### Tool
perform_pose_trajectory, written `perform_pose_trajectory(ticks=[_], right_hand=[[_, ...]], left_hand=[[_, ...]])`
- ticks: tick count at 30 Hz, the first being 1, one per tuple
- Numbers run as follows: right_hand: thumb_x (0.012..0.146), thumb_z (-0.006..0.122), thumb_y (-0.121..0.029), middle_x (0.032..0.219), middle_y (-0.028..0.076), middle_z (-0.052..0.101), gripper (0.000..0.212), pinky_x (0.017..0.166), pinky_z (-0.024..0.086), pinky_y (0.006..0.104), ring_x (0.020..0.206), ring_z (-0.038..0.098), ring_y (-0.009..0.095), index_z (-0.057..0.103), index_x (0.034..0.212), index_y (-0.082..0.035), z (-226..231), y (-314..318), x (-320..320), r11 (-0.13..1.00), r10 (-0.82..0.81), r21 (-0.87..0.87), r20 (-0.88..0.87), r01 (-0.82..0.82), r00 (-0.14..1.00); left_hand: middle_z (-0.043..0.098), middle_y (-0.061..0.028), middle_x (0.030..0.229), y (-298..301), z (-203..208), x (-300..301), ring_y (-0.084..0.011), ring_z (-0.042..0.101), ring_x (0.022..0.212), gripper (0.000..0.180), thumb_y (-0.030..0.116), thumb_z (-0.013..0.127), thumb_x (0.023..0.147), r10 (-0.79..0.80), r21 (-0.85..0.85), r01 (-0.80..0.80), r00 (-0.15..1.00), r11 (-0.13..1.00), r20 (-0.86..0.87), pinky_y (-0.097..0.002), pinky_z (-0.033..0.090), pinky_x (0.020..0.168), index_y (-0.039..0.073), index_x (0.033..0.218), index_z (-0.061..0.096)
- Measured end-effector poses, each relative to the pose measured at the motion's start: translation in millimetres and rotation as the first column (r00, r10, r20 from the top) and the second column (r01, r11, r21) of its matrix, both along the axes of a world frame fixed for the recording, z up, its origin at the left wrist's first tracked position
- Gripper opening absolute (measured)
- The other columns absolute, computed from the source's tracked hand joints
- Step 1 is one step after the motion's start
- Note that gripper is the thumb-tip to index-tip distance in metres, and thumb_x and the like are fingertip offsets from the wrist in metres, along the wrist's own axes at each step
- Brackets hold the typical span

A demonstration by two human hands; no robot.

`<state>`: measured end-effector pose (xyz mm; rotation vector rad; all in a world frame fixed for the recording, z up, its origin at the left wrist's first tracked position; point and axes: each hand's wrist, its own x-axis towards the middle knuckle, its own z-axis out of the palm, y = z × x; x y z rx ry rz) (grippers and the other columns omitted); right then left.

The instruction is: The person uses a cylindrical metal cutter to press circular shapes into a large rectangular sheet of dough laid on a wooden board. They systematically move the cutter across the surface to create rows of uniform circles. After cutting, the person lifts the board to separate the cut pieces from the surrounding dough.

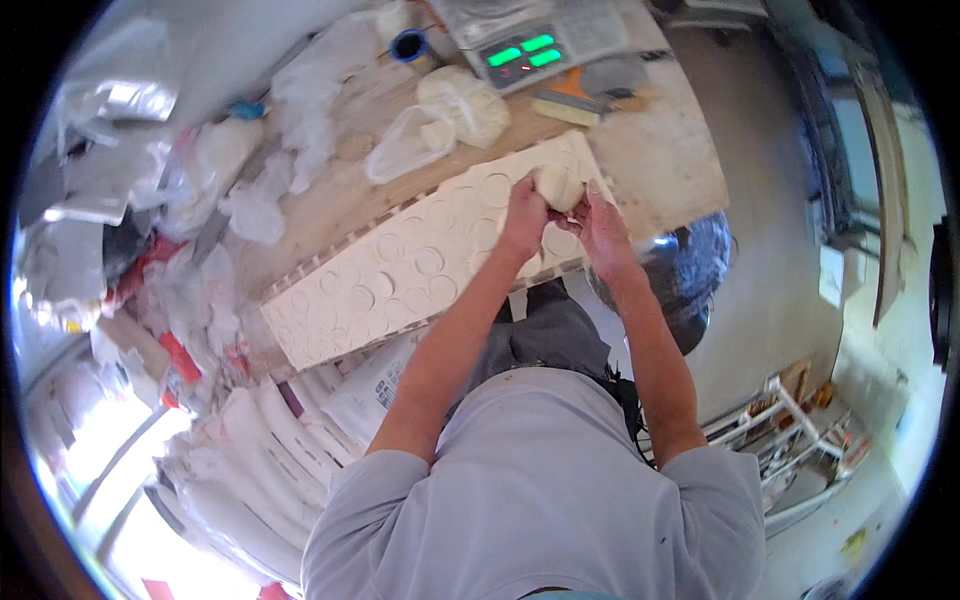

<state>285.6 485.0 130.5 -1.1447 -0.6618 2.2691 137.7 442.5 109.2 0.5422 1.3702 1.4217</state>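
Above the right end of a long board (455, 212) I hold a pale, smooth lump of dough (560, 187) up between both hands. My left hand (526, 217) curls its fingers around the lump's left side. Closing on it from the right and below is my right hand (599, 228), its fingertips near those of the left. A whitish, floury layer covers the board, dotted with many round marks or shallow discs; which of the two I cannot tell. The board has a checkered edge and lies at a slant across the wooden table.
Behind the board sit a plastic bag with a pale lump (462, 108), a scraper (572, 97) and a scale (545, 50) with a lit green display. Crumpled plastic bags (255, 200) crowd the left. A large dark bag-like bundle (685, 270) stands right of the table, stacked white sacks (270, 450) lower left.
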Motion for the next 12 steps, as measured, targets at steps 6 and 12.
perform_pose_trajectory(ticks=[6,12], right_hand=[[0.102,0.061,-0.028,0.103,0.013,0.073,0.033,0.083,0.056,0.0370,0.095,0.071,0.021,0.066,0.119,-0.001,1,-1,-111,0.858,0.172,0.395,0.383,-0.329,0.908],[0.095,0.069,-0.039,0.114,0.027,0.072,0.047,0.098,0.052,0.0510,0.111,0.068,0.043,0.066,0.124,-0.001,-46,17,-275,0.189,0.115,0.546,0.813,-0.816,0.571]], left_hand=[[0.069,-0.0229,0.124,-38,33,-60,-0.0377,0.066,0.114,0.034,0.015,0.059,0.102,0.178,-0.065,-0.222,0.897,0.973,-0.406,-0.0435,0.050,0.102,-0.005,0.128,0.062],[0.045,-0.0261,0.152,-93,-18,-209,-0.0419,0.044,0.139,0.084,0.035,0.079,0.091,0.204,-0.169,-0.728,0.394,0.664,-0.896,-0.0485,0.027,0.124,-0.003,0.153,0.037]])
